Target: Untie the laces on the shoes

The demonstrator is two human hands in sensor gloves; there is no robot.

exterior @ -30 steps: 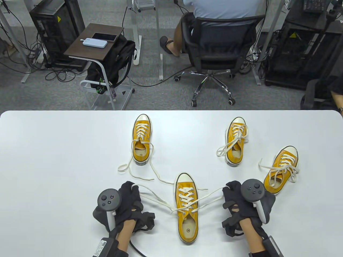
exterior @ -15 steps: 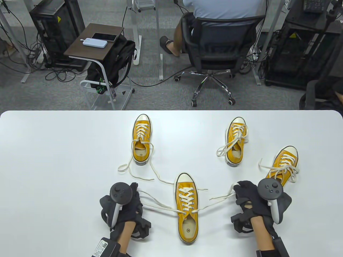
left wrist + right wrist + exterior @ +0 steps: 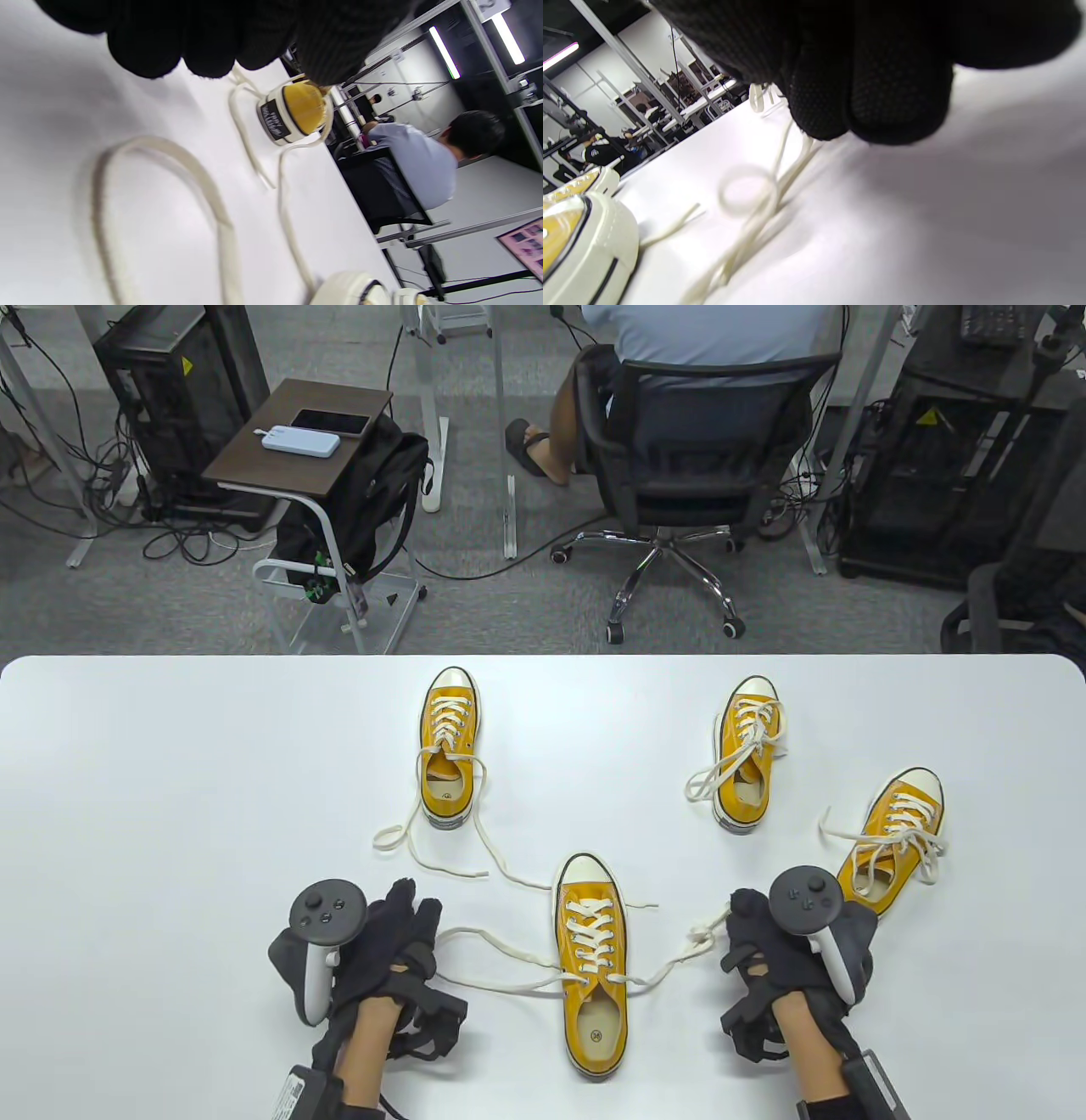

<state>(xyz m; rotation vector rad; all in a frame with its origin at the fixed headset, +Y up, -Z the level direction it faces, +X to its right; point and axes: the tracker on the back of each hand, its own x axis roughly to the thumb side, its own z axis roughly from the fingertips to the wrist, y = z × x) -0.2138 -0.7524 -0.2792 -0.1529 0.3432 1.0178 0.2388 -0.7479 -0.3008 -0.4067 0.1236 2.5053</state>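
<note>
With the near shoe (image 3: pixel 593 963) unknotted, the right hand (image 3: pixel 785 959) seems to pinch its lace (image 3: pixel 691 950) (left hand's (image 3: pixel 382 959) fingers unclear); lay both ends flat, apart.

We see our left hand (image 3: pixel 386 950) and right hand (image 3: pixel 764 959) in black knit sensor gloves with cut-outs showing skin. A dark grey tracker with a round button face and pale handle sits on each hand's back. Bare forearms lead to 2 black wrist units; the left one carries a white label.
</note>
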